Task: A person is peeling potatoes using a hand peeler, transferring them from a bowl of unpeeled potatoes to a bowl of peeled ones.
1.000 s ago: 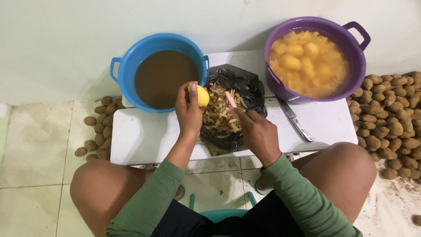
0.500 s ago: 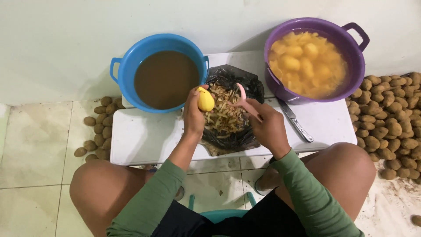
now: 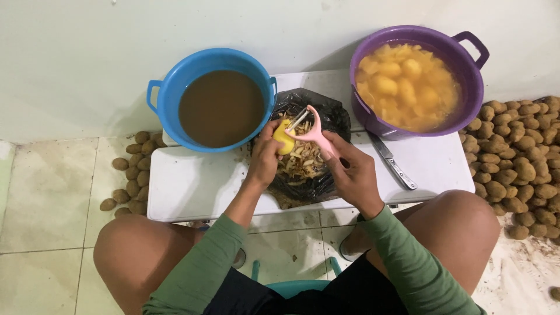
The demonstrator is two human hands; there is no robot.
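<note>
My left hand (image 3: 263,158) grips a small yellow peeled potato (image 3: 284,137) over a black plastic bag (image 3: 335,116) filled with peelings (image 3: 300,163). My right hand (image 3: 354,173) holds a pink peeler (image 3: 314,131), its blade resting against the top of the potato. Both hands hover above the low white table (image 3: 192,184), between the two tubs.
A blue tub (image 3: 169,87) of brown water stands at the back left, a purple tub (image 3: 472,93) of peeled potatoes in water at the back right. A knife (image 3: 392,162) lies beside the purple tub. Unpeeled potatoes are heaped on the floor at the right (image 3: 519,157) and left (image 3: 131,181).
The right hand has brought the peeler from the bag's middle up to the potato. The left hand has shifted slightly right and lower with the potato.
</note>
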